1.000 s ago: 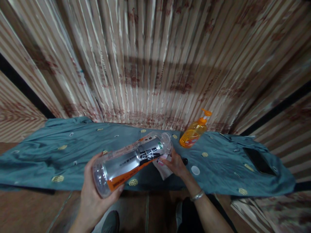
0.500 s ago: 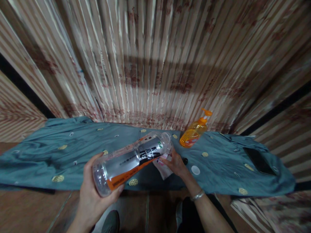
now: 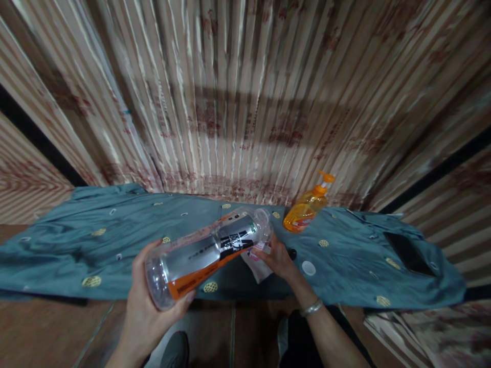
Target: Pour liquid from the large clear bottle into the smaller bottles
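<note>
A large clear plastic bottle (image 3: 199, 260) with a silver, black and orange label is held tilted above the teal cloth, its neck up to the right. My left hand (image 3: 148, 301) is wrapped round its base. Near the neck, my right hand (image 3: 278, 258) grips the bottle from below; some of its fingers are hidden behind the plastic. A white and pink packet (image 3: 259, 268) lies under the bottle beside my right hand, partly covered. Close to the right wrist are a round white cap (image 3: 308, 268) and a small black object (image 3: 292, 254) whose kind I cannot make out.
An orange pump bottle (image 3: 305, 209) stands at the back of the bench's teal cloth (image 3: 123, 220). A dark phone (image 3: 409, 253) lies at the right. Behind hangs a striped, pleated curtain (image 3: 230, 102), with black poles (image 3: 38, 135) at the sides. Tiled floor shows below.
Almost nothing differs. Both hands keep their hold on the bottle, which has shifted only very slightly.
</note>
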Available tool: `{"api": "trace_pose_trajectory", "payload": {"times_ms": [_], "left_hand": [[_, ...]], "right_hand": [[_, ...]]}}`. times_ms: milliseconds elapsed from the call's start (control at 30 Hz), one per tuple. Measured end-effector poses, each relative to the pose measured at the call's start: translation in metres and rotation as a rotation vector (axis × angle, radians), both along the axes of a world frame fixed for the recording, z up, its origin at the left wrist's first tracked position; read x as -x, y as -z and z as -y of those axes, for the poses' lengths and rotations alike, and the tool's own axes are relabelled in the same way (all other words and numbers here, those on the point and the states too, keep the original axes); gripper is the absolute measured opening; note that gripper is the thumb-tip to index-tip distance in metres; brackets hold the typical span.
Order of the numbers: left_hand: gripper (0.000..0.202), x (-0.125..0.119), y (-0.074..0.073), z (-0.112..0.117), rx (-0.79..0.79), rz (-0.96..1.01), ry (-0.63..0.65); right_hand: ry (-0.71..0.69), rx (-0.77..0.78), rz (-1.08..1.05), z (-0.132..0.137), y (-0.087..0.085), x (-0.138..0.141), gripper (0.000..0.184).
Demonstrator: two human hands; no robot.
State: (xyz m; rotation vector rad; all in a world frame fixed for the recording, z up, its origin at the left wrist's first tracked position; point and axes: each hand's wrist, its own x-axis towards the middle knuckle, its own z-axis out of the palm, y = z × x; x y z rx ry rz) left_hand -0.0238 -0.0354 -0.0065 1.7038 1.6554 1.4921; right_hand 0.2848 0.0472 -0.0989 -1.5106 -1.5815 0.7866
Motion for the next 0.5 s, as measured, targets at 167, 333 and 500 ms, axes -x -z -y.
{"api": "trace_pose_trajectory", "payload": {"times_ms": [167, 333, 500], "left_hand": [[0.092, 0.012, 0.006, -0.005, -0.007, -0.024, 0.039], [0.094, 0.011, 0.006, -0.005, -0.036, -0.044, 0.031], [0.094, 0.011, 0.006, -0.005, -0.016, -0.024, 0.028]], "right_hand": [[0.009, -0.004, 0.002, 0.000, 0.000, 0.001, 0.063], [0.009, -0.015, 0.000, 0.000, 0.001, 0.001, 0.065], [0.012, -0.036, 0.022, -0.002, 0.007, -0.001, 0.071]]}}
